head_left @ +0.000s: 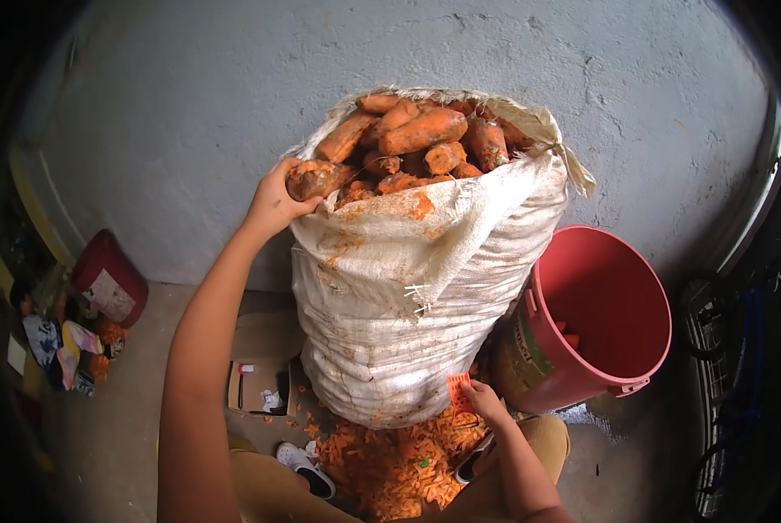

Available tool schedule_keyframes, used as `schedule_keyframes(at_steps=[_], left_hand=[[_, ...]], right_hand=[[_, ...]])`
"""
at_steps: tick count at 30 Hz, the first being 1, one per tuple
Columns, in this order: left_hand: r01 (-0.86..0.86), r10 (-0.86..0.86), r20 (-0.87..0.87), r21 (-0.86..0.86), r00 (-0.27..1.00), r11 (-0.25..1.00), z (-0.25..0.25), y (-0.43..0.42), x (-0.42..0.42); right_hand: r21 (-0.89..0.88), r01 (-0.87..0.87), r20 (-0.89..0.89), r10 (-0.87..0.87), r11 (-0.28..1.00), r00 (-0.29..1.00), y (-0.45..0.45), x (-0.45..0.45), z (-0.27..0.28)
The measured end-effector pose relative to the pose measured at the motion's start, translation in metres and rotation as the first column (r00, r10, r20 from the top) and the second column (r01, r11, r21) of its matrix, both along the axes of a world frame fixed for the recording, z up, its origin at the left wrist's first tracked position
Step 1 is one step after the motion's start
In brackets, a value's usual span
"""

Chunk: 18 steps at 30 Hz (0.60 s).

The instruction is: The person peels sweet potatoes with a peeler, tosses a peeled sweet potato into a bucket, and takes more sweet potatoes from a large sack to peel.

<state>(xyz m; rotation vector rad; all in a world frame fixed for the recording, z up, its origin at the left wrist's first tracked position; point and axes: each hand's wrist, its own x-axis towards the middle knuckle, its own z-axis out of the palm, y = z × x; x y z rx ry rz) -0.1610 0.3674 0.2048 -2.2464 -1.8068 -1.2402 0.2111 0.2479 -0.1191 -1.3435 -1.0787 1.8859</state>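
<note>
A tall white woven sack [408,349] stands in front of me, heaped to its mouth with large, dirt-stained carrots [424,131]. At the sack's left rim, my left hand [279,199] is closed around a thick carrot [314,179], thumb in front and fingers behind. Low by the sack's bottom right, my right hand [485,403] is closed on a flat orange plastic piece with slots [459,392]; its exact kind I cannot make out. Orange peelings [399,466] lie piled on the floor between my shoes [307,471].
To the right of the sack stands a red bucket [613,296] with a few orange pieces inside. An open cardboard box [261,383] sits at the sack's left. A red container [110,279] leans by the grey wall [190,131]. Metal racking [713,392] is at far right.
</note>
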Motion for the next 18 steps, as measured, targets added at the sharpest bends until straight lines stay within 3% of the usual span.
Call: schedule_keyframes(at_steps=[5, 11, 18], left_hand=[[0.001, 0.021, -0.118, 0.18, 0.993, 0.984, -0.006, 0.0, -0.002], [-0.026, 0.06, -0.156, 0.209, 0.986, 0.978, 0.009, -0.016, 0.014], [0.168, -0.118, -0.233, 0.209, 0.965, 0.963, 0.03, -0.041, 0.042]], right_hand=[[0.003, 0.0, -0.006, 0.0, 1.0, 1.0, 0.0, -0.001, 0.004], [0.009, 0.019, -0.018, -0.018, 1.0, 1.0, -0.002, -0.001, 0.007], [0.025, 0.014, 0.021, -0.015, 1.0, 1.0, 0.0, -0.001, 0.001]])
